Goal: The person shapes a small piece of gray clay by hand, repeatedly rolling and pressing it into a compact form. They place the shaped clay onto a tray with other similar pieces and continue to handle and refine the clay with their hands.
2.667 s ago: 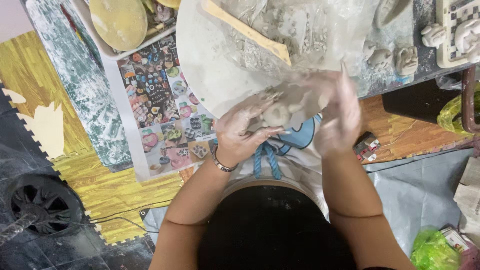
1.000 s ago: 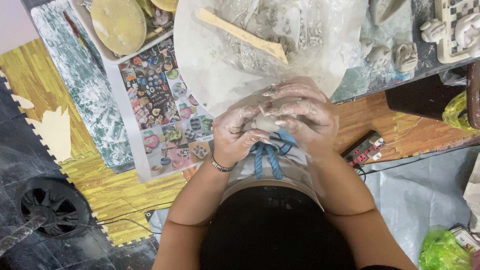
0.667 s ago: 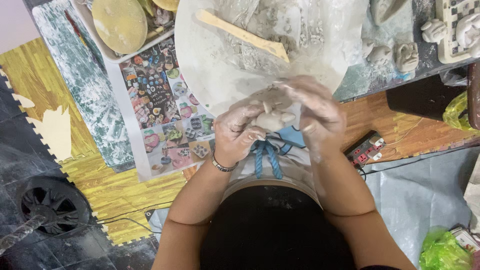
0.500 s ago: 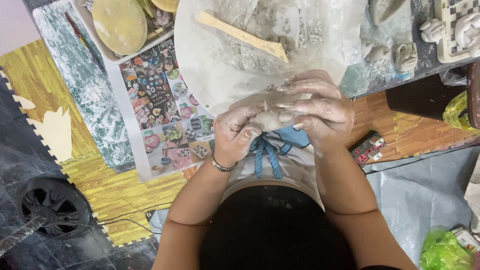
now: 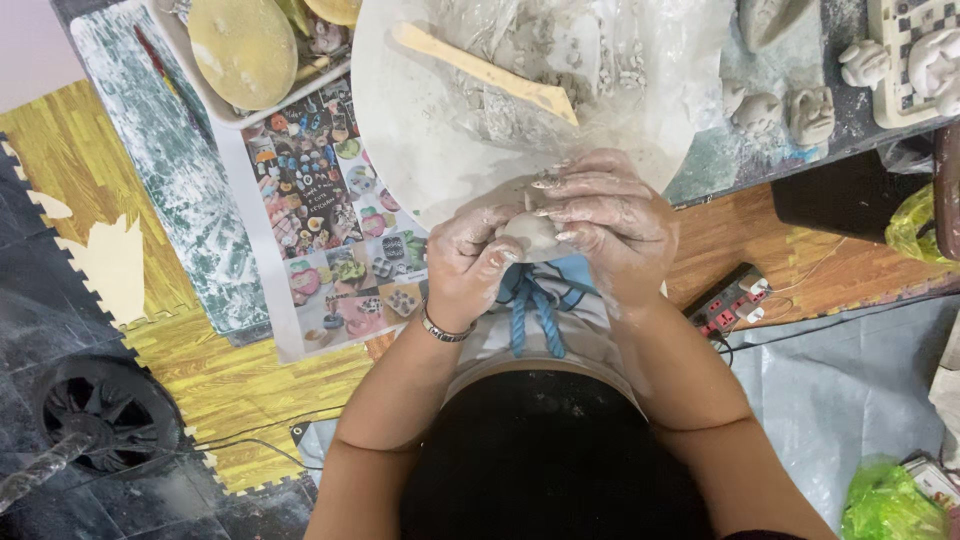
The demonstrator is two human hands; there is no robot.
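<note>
While both hands are pressed together around it, the small lump of clay (image 5: 530,232) sits between the palms at the near edge of the surface (image 5: 730,160), just above the person's lap. The left hand (image 5: 475,258) cups it from below and the side, and the right hand (image 5: 608,215) folds over the top with its fingers (image 5: 570,190) laid across; both are smeared pale grey. To my eye the lump is soft and damp, light enough to sit in one palm, likely a bit slick and easy to dent, so it wants an even hold from the palms rather than a pinch from fingertips. Just beyond the hands lies a round white board (image 5: 420,130) covered with crumpled clear plastic (image 5: 610,70) and clay scraps, with a flat wooden tool (image 5: 480,72) lying across it. To the far right stand several small unfired clay figures (image 5: 790,110), which a stray elbow could knock. To the left is a printed sheet of colourful pictures (image 5: 320,210), and far left a tray with a yellow sponge (image 5: 243,48). On the floor, a power strip (image 5: 728,300) lies to the right and a black fan (image 5: 105,412) to the near left.
</note>
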